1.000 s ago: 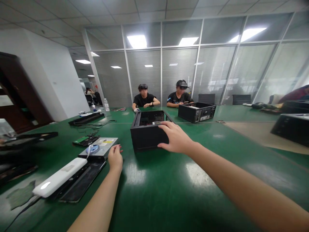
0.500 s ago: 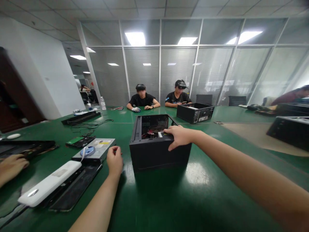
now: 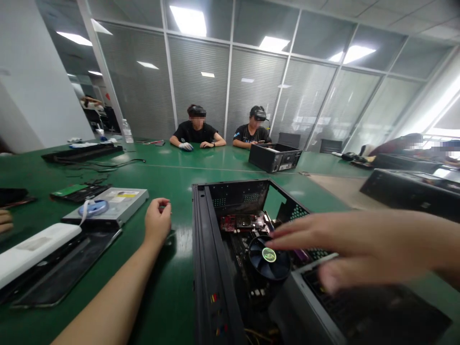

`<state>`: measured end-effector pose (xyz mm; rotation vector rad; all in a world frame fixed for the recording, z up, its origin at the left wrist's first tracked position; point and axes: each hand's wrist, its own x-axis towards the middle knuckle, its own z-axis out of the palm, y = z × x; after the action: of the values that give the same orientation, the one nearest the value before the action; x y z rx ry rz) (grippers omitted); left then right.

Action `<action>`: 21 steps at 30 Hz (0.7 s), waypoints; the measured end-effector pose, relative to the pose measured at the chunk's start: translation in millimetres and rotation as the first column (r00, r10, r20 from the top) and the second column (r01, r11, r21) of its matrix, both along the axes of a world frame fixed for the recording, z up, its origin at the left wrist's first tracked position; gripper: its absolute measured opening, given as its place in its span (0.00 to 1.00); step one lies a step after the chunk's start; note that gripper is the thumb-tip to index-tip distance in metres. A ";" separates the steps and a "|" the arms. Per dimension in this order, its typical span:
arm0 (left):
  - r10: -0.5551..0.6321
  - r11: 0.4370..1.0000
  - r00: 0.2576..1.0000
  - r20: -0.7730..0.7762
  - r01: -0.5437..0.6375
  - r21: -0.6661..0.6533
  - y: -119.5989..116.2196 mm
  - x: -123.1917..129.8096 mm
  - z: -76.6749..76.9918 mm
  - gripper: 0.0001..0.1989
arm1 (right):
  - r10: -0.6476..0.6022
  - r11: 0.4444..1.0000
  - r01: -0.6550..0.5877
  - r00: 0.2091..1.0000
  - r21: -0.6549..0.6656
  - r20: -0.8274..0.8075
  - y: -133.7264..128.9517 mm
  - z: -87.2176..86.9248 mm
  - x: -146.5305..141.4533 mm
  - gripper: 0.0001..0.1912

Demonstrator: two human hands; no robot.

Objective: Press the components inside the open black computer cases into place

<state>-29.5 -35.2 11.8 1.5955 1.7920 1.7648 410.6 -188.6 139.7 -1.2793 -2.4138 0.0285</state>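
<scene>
An open black computer case (image 3: 205, 225) lies before me with its inside facing up. In it I see a round cooling fan (image 3: 269, 256) with a greenish label, a red circuit board (image 3: 230, 223) and a grey metal box (image 3: 305, 306) at the near right. My right hand (image 3: 359, 244) is over the case, blurred by motion, its fingers stretched out and nothing in them; whether it touches the case is unclear. To the left of the case, my left hand (image 3: 158, 223) rests by the table with curled fingers; anything inside them is hidden.
On the left lie a silver disc drive (image 3: 124, 199) bearing a blue ring (image 3: 94, 208), a white power strip (image 3: 39, 249) and a black panel (image 3: 72, 268). Another case (image 3: 275, 157) stands farther back, before two seated people. One more case (image 3: 413, 191) is at right.
The computer case has come down and nearer, so its inside now shows. My right hand has left its top edge and opened. My left hand stays curled beside it.
</scene>
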 end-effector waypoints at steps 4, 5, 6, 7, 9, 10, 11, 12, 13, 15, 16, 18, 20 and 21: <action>-0.068 0.998 0.997 -0.034 0.067 -0.003 -3.3 4.5 0.5 0.11 | 0.188 0.975 -0.112 0.871 -0.190 0.454 71.2 43.9 -86.5 0.22; -0.083 0.996 0.996 -0.036 0.083 -0.012 -3.7 4.7 0.7 0.12 | 0.152 0.982 -0.062 0.820 -0.178 0.551 83.9 44.7 -104.6 0.20; -0.096 0.995 0.995 -0.034 0.096 -0.024 -3.8 4.8 1.1 0.12 | 0.125 0.985 -0.022 0.770 -0.171 0.626 94.2 40.8 -118.7 0.20; -0.107 0.994 0.994 -0.031 0.106 -0.036 -3.6 4.9 1.5 0.12 | 0.126 0.983 0.001 0.724 -0.184 0.678 102.4 33.1 -128.8 0.21; -0.129 0.990 0.991 -0.021 0.128 -0.055 -2.7 5.8 2.3 0.12 | 0.163 0.972 0.015 0.676 -0.234 0.719 114.5 12.8 -137.8 0.27; -0.141 0.988 0.990 -0.016 0.140 -0.062 -2.2 6.7 2.7 0.12 | 0.175 0.968 0.016 0.672 -0.250 0.719 119.2 3.1 -138.4 0.30; -0.154 0.986 0.988 -0.012 0.152 -0.070 -1.9 7.9 3.0 0.12 | 0.178 0.967 0.017 0.674 -0.255 0.717 123.3 -4.8 -137.6 0.33; -0.165 0.983 0.986 -0.007 0.164 -0.078 -1.8 9.1 3.2 0.12 | 0.172 0.968 0.018 0.679 -0.250 0.714 126.8 -10.6 -136.1 0.34; -0.174 0.981 0.985 -0.003 0.173 -0.088 -1.8 10.4 3.4 0.12 | 0.166 0.969 0.020 0.681 -0.245 0.713 129.6 -14.3 -134.6 0.35; -0.187 0.977 0.982 -0.001 0.186 -0.104 -2.5 12.3 3.3 0.12 | 0.167 0.973 0.007 0.678 -0.233 0.716 132.9 -16.7 -133.0 0.34; -0.190 0.976 0.982 -0.004 0.189 -0.107 -2.9 12.9 3.1 0.12 | 0.168 0.975 -0.005 0.674 -0.223 0.720 133.1 -16.3 -133.0 0.33; -0.188 0.977 0.982 -0.023 0.184 -0.104 -3.8 13.1 2.2 0.12 | 0.174 0.980 -0.042 0.660 -0.196 0.731 131.5 -13.5 -134.2 0.34; -0.179 0.980 0.983 -0.043 0.174 -0.098 -4.5 12.8 1.2 0.12 | 0.171 0.984 -0.075 0.652 -0.162 0.739 129.2 -8.3 -135.9 0.31; -0.176 0.981 0.983 -0.052 0.171 -0.096 -4.7 12.7 0.8 0.12 | 0.160 0.987 -0.078 0.653 -0.144 0.740 128.7 -4.6 -136.9 0.28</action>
<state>-16.8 -40.0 12.7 1.7269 1.6749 1.5525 273.7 -59.9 135.1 -1.3464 -3.2365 -0.4439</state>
